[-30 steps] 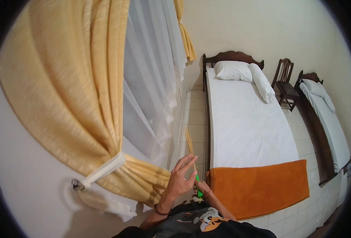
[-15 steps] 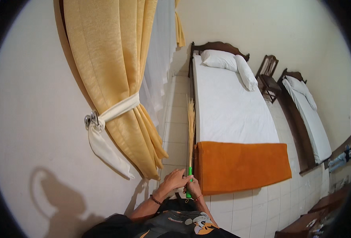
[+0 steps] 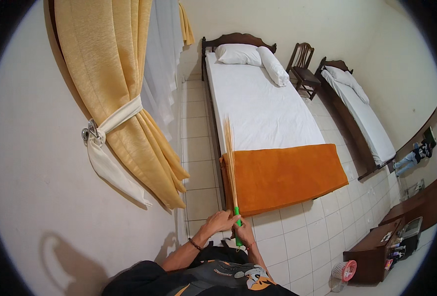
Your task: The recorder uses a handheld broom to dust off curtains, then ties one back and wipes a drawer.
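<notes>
One long, white-sheeted, dark-framed wooden bed (image 3: 263,108) is stretching away from the person, while a tall, pale-gold fabric curtain (image 3: 102,64) is hanging beyond its left edge. Across the bed's near end, a thick, folded orange blanket (image 3: 290,175) is lying. A slender, straw-coloured stick broom (image 3: 233,183) is pointing away from the person, its bristles crossing the blanket's left edge in view at the bed's near left corner; whether they are touching it, I cannot tell. The right hand (image 3: 244,232) is keeping its grip clamped around the smooth, bright green handle (image 3: 238,241). The left hand (image 3: 220,221) is meeting the handle's upper end, but whether its grip is closing round it, I cannot tell. One second ago that hand was spreading open by the bristles; now both hands are gathering at the handle, probably steadying the broom.
</notes>
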The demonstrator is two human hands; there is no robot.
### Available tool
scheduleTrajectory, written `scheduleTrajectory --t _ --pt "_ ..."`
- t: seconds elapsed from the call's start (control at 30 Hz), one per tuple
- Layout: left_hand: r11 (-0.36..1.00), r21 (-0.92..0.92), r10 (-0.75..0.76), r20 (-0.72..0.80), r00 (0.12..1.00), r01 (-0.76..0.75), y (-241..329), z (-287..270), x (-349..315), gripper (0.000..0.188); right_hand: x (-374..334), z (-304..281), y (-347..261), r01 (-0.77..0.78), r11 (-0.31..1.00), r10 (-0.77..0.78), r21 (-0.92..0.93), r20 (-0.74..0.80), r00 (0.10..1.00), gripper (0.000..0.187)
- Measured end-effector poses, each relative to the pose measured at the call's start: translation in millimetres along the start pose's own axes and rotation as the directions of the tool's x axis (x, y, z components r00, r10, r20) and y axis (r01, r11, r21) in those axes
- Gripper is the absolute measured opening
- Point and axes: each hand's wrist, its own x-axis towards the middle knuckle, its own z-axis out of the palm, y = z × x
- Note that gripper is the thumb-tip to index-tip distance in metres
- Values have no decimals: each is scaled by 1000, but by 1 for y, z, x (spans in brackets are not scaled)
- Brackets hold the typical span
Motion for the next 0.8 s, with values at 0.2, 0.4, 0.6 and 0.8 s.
scheduleTrajectory --t 0.2,0.4,0.6,0.8 --pt "999 -28 37 69 997 -35 -12 36 7 73 -3 -19 29 -20 990 29 -141 59 998 19" --pt "1000 -2 -28 156 987 29 -32 117 22 75 -25 -52 49 -278 941 310 -194 159 937 28" --pt "976 -27 -137 693 708 215 -10 215 21 86 -83 -114 68 -332 761 543 -557 268 796 39" --pt "998 60 -68 803 592 34 28 295 18 86 -159 -177 95 -369 651 572 -664 109 813 48"
